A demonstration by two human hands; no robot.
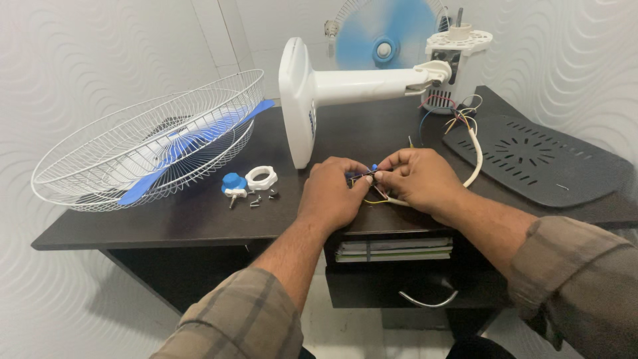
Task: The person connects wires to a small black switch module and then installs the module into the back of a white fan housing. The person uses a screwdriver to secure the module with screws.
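The dark desk (199, 219) carries a fan well into being taken apart. The white wire guard (143, 143) lies on the left with the blue blade (193, 143) resting loose in it. In the middle the white stand base and arm (312, 93) lie on their side, leading to the bare motor unit (452, 60) at the back, its housing off. A dark vented cover (538, 156) lies flat on the right. By the guard sit a blue cap nut (233, 183), a white ring nut (262, 177) and a few small screws (264, 197). So the big parts look already off, and the wiring is in hand. The coloured wires (458, 113) run from the motor to the front edge, where the left hand (330, 193) and right hand (419, 178) meet, fingertips of both pinched shut on the wire ends (367, 175); whether they are joined or parted I cannot tell.
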